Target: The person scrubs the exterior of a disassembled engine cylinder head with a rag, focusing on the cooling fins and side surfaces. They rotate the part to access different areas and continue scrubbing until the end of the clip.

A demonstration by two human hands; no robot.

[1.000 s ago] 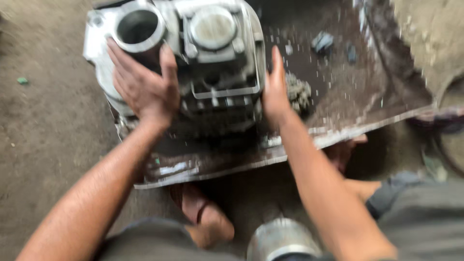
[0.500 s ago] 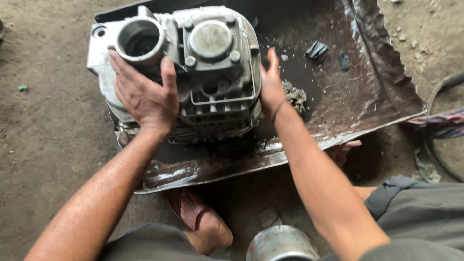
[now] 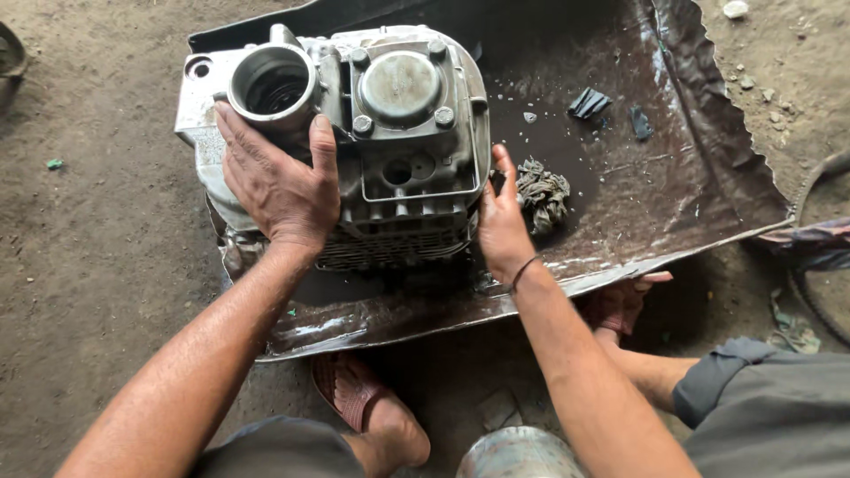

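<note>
Left hand (image 3: 279, 181) lay flat, palm down, fingers spread, on the top left of the engine block (image 3: 390, 150), thumb pointing far along its middle, fingertips touching the round open port (image 3: 273, 87) at the far left. Pressed against it rather than closed round anything. Right hand (image 3: 503, 226) stood on edge against the right side of the block, fingers straight and together, pointing far, palm touching the metal; open, not wrapped. Thin dark band on that wrist.

Engine block sat on the left half of a dark, oily metal tray (image 3: 673, 186), grey and dirty, a round cover (image 3: 400, 86) with bolts at its corners facing up, cooling fins along the near side. Tray lay on the dirt floor (image 3: 80, 265), right edge bent and ragged.

Greasy rag (image 3: 542, 193) lay in the tray just beside the right hand's fingers. Two small dark scraps (image 3: 589, 103) lay farther right in the tray, well apart from the hands. Person's foot in a reddish sandal (image 3: 350, 389) rested near the tray's near edge; the other foot (image 3: 620, 301) tucked under the tray's right near edge. Top of a metal can (image 3: 518, 453) showed at the near edge, between the arms.
</note>
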